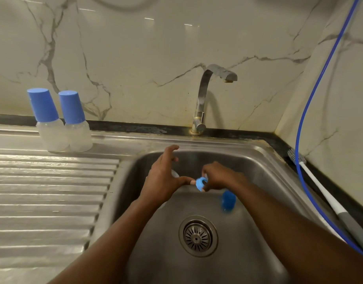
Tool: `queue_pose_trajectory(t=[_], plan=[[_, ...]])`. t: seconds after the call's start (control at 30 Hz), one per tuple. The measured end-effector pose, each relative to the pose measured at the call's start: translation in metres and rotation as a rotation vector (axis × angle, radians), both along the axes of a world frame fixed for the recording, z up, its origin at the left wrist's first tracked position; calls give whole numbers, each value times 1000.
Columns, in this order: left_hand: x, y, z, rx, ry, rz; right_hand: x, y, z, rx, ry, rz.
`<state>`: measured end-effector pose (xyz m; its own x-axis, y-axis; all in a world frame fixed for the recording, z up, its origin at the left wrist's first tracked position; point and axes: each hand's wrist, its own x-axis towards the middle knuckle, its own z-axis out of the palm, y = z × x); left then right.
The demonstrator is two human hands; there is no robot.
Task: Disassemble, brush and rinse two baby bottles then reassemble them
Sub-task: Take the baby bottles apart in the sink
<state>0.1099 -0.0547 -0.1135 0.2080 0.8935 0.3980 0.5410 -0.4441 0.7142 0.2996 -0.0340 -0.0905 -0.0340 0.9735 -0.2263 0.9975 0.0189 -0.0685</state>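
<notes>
Two capped baby bottles (pixel 53 124) (pixel 76 124) with blue caps stand upright on the drainboard at the back left. Over the sink basin (pixel 258 167), my right hand (pixel 219 177) pinches a small blue screw ring (pixel 201 183). My left hand (pixel 166 177) has its fingers spread, and its thumb tip touches the ring from the left. A clear part (pixel 175 173) shows just behind my left hand, mostly hidden. A blue cap (pixel 228 200) lies in the basin under my right forearm.
The faucet (pixel 209 93) stands behind the basin, with no water running. A bottle brush (pixel 319 185) with a white and grey handle lies along the right counter beside a blue hose (pixel 311 103). The drain strainer (pixel 198 236) sits mid-basin. A ribbed drainboard (pixel 43 191) spreads left.
</notes>
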Motion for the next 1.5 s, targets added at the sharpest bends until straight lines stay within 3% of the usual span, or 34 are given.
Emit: queue_pose_trajectory(t=[0.13,0.43,0.57,0.77,0.87,1.1,1.3,1.43,1.5], plan=[[-1,2,-2,-6,-14,-10,-3,3,-31,-58,-240,82],[-5,2,-1,-21,-31,-15,-1,11,-69,-92,-302,59],[-6,2,0,-27,-46,1,-1,15,-55,-43,-209,-8],[-6,1,1,-15,-59,12,-5,26,-55,124,238,-121],[-8,3,1,-10,-78,18,-4,25,-76,139,366,-86],[-10,5,-1,-17,-76,26,-4,25,-102,129,458,-20],[-10,5,-1,-35,-92,17,-5,29,-111,73,371,-1],[-9,5,1,-31,-119,41,0,35,-94,116,366,-5],[-10,5,3,-57,-187,73,-4,33,-68,198,451,-61]])
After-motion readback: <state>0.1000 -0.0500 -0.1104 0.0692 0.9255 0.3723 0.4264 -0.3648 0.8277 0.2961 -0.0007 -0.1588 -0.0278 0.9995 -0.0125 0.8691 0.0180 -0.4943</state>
